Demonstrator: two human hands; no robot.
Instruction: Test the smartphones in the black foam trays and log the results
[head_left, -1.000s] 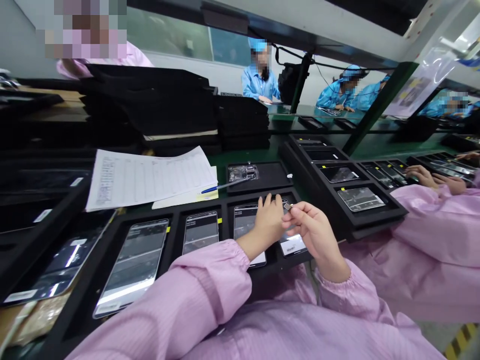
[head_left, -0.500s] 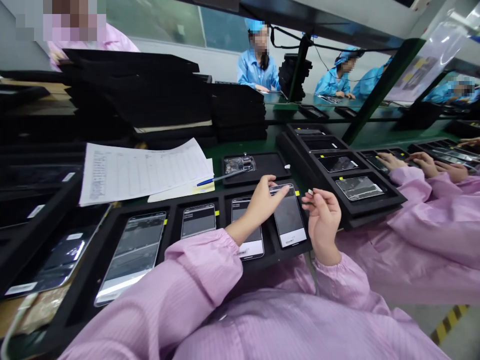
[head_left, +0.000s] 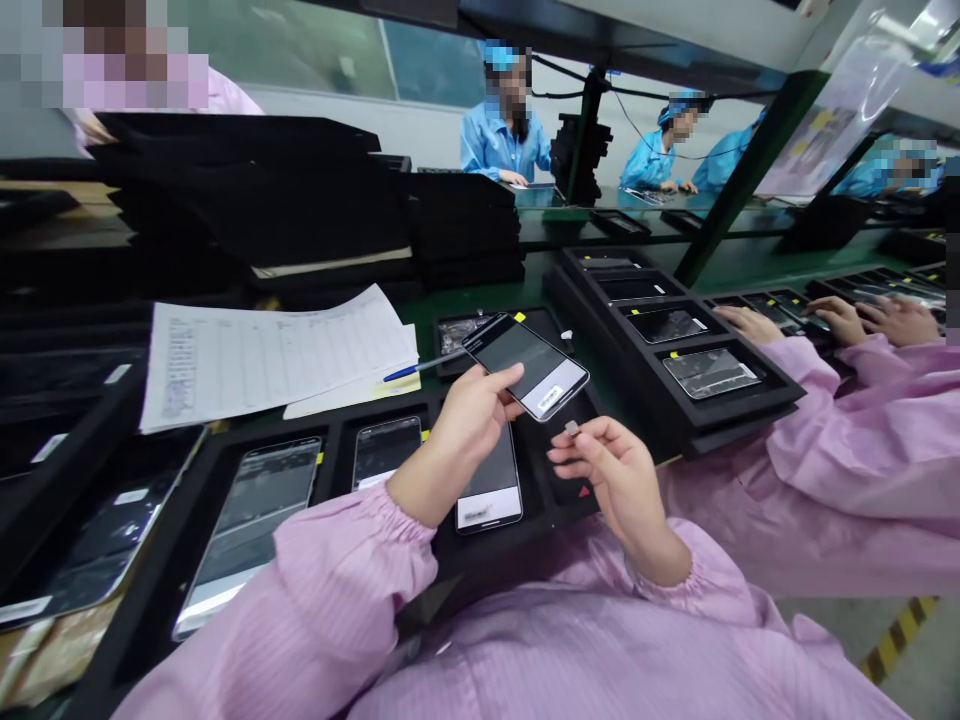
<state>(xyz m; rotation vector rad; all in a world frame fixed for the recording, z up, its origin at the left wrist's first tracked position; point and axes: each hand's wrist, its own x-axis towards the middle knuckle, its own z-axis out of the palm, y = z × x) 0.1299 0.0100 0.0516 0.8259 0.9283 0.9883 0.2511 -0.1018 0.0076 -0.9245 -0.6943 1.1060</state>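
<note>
My left hand (head_left: 480, 415) grips a smartphone (head_left: 529, 365) by its long edge, thumb over the screen. The phone is tilted above the black foam tray (head_left: 536, 490), its white label strip towards my right hand. In my right hand (head_left: 611, 465) a small light-coloured flat piece (head_left: 572, 428) is pinched between thumb and fingertips, just below the phone's lower end; its kind is too small to make out. Other phones lie in the tray's slots: one (head_left: 495, 480) under my left wrist, one (head_left: 388, 450) beside it and one (head_left: 259, 520) further left. A red mark (head_left: 583, 491) shows in the right slot.
Behind the tray lie a paper form (head_left: 262, 350), a blue pen (head_left: 401, 373) and a small black tray (head_left: 450, 365). Stacked trays with phones (head_left: 709, 370) stand at the right, near a co-worker's hands (head_left: 754, 325). Black trays (head_left: 240, 190) are piled at the back left.
My left hand has lifted the phone out of the right slot and turned it, moving it up and left. My right hand has shifted left and down, still pinching the small piece.
</note>
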